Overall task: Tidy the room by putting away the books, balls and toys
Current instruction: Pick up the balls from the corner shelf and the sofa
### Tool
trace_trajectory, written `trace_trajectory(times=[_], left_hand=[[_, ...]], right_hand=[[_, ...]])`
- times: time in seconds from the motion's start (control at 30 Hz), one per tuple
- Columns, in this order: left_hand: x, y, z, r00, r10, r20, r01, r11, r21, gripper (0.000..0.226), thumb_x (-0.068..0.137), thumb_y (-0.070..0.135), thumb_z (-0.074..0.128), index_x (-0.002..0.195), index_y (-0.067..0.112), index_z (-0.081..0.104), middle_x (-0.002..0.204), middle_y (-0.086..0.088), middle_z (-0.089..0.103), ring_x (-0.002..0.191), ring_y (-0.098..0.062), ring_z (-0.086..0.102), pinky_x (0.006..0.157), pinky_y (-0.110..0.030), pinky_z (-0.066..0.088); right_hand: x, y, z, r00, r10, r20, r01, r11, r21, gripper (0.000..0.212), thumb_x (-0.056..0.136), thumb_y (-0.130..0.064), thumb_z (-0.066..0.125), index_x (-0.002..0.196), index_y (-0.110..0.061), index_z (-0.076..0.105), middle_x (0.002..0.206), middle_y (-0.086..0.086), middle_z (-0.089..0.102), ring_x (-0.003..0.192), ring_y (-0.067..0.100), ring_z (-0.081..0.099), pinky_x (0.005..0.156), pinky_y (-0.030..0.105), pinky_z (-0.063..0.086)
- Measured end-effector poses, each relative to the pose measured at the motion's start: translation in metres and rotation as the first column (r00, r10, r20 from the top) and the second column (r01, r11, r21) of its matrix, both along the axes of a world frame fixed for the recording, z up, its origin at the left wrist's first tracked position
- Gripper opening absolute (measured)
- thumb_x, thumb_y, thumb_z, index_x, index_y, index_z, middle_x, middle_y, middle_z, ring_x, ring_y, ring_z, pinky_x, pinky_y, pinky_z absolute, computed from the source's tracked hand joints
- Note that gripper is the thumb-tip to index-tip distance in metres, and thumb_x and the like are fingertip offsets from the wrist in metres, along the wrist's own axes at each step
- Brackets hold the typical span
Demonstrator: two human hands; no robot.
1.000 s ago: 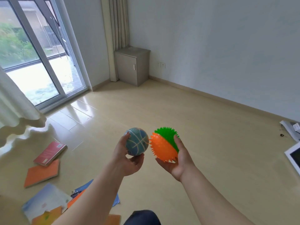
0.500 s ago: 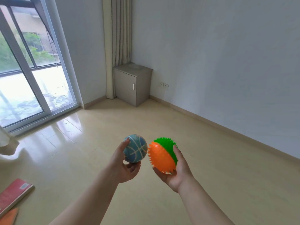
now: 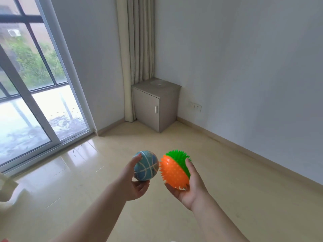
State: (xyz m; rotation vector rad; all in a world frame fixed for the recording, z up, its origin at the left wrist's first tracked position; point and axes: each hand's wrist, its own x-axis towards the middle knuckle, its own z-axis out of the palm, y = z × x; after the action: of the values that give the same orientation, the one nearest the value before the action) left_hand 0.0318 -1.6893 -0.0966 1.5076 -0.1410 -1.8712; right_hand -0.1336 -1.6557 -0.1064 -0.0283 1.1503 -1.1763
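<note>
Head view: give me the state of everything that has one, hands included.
Blue ball: held in left hand.
Spiky orange-green ball: held in right hand.
Cabinet: door shut, in the corner.
Curtain: drawn aside, bunched behind the cabinet.
Sliding glass door: looks closed.

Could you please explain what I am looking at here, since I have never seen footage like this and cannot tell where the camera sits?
There is no machine: a camera worn on a person's head looks forward and down at their bare arms. The left hand holds a blue basketball-patterned ball; the right hand cups a spiky orange-and-green ball. Ahead, in the room's corner, stands a small grey cabinet, door shut, beside a curtain. A sliding glass door is on the left.
</note>
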Motion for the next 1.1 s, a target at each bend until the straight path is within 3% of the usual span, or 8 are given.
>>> trace_trajectory(times=[0.2, 0.33, 0.53, 0.7, 0.8, 0.97, 1.1], left_hand=[[-0.055, -0.159, 0.012, 0.999, 0.054, -0.004, -0.054, 0.999, -0.002, 0.074, 0.071, 0.051, 0.072, 0.123, 0.007, 0.041, 0.100, -0.018, 0.056, 0.083, -0.025, 0.057, 0.075, -0.030, 0.050], [-0.064, -0.236, 0.013, 0.993, 0.105, -0.045, -0.103, 0.994, 0.036, 0.074, 0.071, 0.051, 0.071, 0.122, 0.006, 0.042, 0.101, -0.018, 0.055, 0.085, -0.025, 0.057, 0.076, -0.031, 0.050], [-0.070, -0.381, -0.004, 0.999, 0.050, -0.013, -0.048, 0.994, 0.095, 0.076, 0.067, 0.054, 0.074, 0.119, 0.007, 0.045, 0.100, -0.018, 0.055, 0.077, -0.025, 0.057, 0.074, -0.030, 0.050], [-0.065, -0.520, -0.007, 0.996, 0.080, -0.030, -0.078, 0.995, 0.069, 0.079, 0.066, 0.051, 0.076, 0.123, 0.006, 0.044, 0.108, -0.018, 0.058, 0.084, -0.025, 0.060, 0.082, -0.030, 0.051], [-0.071, -0.609, 0.002, 0.996, 0.081, -0.032, -0.081, 0.997, 0.018, 0.074, 0.069, 0.048, 0.076, 0.120, 0.005, 0.043, 0.101, -0.017, 0.058, 0.089, -0.026, 0.060, 0.091, -0.031, 0.050], [-0.090, -0.720, 0.007, 0.993, 0.098, -0.061, -0.097, 0.995, 0.018, 0.059, 0.074, 0.044, 0.075, 0.106, 0.003, 0.047, 0.091, -0.015, 0.058, 0.076, -0.023, 0.061, 0.088, -0.029, 0.050], [-0.101, -0.810, -0.016, 0.989, 0.147, -0.030, -0.146, 0.988, 0.050, 0.054, 0.071, 0.044, 0.077, 0.093, 0.002, 0.050, 0.096, -0.014, 0.059, 0.086, -0.024, 0.061, 0.093, -0.030, 0.050]], right_hand=[[-0.053, -0.174, 0.010, 0.998, 0.068, 0.001, -0.068, 0.998, 0.002, 0.043, 0.080, -0.050, 0.065, 0.094, -0.010, 0.058, 0.098, 0.021, 0.062, 0.086, 0.036, 0.058, 0.072, 0.046, 0.055], [-0.065, -0.256, 0.014, 0.993, 0.120, -0.006, -0.120, 0.993, 0.016, 0.039, 0.080, -0.049, 0.065, 0.092, -0.012, 0.057, 0.098, 0.021, 0.061, 0.089, 0.038, 0.058, 0.079, 0.049, 0.054], [-0.078, -0.396, 0.000, 0.984, 0.171, -0.057, -0.169, 0.985, 0.035, 0.036, 0.082, -0.047, 0.064, 0.092, -0.014, 0.055, 0.103, 0.021, 0.059, 0.103, 0.041, 0.057, 0.082, 0.050, 0.053], [-0.074, -0.538, -0.005, 0.976, 0.196, -0.092, -0.193, 0.980, 0.040, 0.047, 0.079, -0.051, 0.065, 0.099, -0.009, 0.057, 0.100, 0.022, 0.062, 0.089, 0.037, 0.060, 0.074, 0.046, 0.054], [-0.078, -0.626, 0.002, 0.974, 0.192, -0.122, -0.190, 0.981, 0.021, 0.045, 0.081, -0.052, 0.063, 0.096, -0.009, 0.058, 0.093, 0.020, 0.064, 0.083, 0.033, 0.060, 0.071, 0.043, 0.054], [-0.093, -0.735, -0.001, 0.980, 0.179, -0.081, -0.176, 0.983, 0.050, 0.052, 0.081, -0.057, 0.059, 0.096, -0.007, 0.060, 0.089, 0.019, 0.064, 0.074, 0.029, 0.059, 0.070, 0.039, 0.053], [-0.102, -0.827, -0.018, 0.977, 0.195, -0.089, -0.189, 0.979, 0.078, 0.047, 0.082, -0.054, 0.059, 0.094, -0.009, 0.059, 0.085, 0.018, 0.064, 0.074, 0.029, 0.060, 0.065, 0.038, 0.054]])
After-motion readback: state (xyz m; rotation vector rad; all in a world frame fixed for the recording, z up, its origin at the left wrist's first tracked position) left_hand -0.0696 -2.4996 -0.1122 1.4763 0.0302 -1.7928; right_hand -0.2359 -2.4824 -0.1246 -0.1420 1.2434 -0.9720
